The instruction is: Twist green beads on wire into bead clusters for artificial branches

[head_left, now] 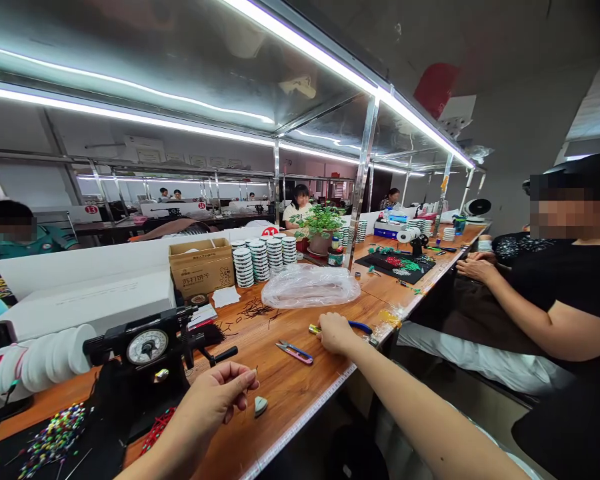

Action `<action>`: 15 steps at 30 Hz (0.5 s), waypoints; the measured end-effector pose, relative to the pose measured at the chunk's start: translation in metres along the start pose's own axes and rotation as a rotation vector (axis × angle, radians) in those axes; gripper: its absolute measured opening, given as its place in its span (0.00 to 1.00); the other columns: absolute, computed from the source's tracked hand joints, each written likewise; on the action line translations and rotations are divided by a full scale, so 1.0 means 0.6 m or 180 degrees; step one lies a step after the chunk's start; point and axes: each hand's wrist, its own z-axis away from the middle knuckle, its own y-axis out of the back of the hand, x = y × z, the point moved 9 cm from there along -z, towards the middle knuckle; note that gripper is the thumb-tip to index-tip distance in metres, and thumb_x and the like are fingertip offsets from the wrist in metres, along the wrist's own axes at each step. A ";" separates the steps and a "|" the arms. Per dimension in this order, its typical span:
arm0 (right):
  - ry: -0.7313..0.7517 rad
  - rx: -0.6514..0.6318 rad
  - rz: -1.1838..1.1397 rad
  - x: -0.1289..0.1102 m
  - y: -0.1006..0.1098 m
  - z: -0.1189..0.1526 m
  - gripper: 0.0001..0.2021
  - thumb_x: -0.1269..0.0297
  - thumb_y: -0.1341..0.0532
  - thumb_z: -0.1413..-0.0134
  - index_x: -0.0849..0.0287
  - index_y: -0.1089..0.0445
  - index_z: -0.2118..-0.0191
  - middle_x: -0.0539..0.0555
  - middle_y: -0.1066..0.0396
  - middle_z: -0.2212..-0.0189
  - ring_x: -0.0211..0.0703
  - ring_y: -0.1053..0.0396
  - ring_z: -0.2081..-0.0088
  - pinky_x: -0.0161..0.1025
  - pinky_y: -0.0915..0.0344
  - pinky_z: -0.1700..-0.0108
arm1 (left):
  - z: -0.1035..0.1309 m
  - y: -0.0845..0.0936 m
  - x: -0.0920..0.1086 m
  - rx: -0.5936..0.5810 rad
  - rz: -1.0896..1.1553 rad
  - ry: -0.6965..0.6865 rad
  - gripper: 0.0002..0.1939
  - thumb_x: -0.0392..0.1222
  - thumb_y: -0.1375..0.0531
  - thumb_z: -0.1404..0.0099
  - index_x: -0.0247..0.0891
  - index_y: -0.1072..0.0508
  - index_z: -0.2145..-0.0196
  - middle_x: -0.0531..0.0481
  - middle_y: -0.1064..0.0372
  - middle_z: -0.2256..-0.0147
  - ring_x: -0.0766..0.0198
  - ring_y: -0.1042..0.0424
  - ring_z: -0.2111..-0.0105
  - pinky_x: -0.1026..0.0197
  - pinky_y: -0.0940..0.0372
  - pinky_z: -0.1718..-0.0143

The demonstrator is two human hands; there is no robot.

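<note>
Thumb and fingertips of my left hand (225, 393) are pinched together above the near part of the wooden bench, on a thin dark strand. Just right of it lies a small pale triangular piece (261, 405). My right hand (336, 333) is closed near the bench's front edge, around a small yellow-ended item (314, 329) that is mostly hidden. Beside that hand lie blue-handled pliers (361, 327). Thread snips (295, 352) with pink and blue handles rest between my two hands.
A black winding machine (147, 347) with a crank stands at left, near beads (55, 433). Behind are a cardboard box (203, 268), stacked spools (260, 261), a plastic bag (310, 287) and a plant (320, 223). A person (570, 280) sits at right.
</note>
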 end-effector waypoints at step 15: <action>0.0292 -0.0932 -0.4210 -0.206 -0.081 0.070 0.29 0.40 0.60 0.44 0.62 0.36 0.72 0.47 0.43 0.79 0.32 0.46 0.81 0.31 0.44 0.78 | -0.034 0.003 0.102 0.0872 -0.1351 -0.1560 0.10 0.46 0.43 0.43 0.39 0.28 0.75 0.49 0.28 0.72 0.56 0.32 0.68 0.59 0.42 0.65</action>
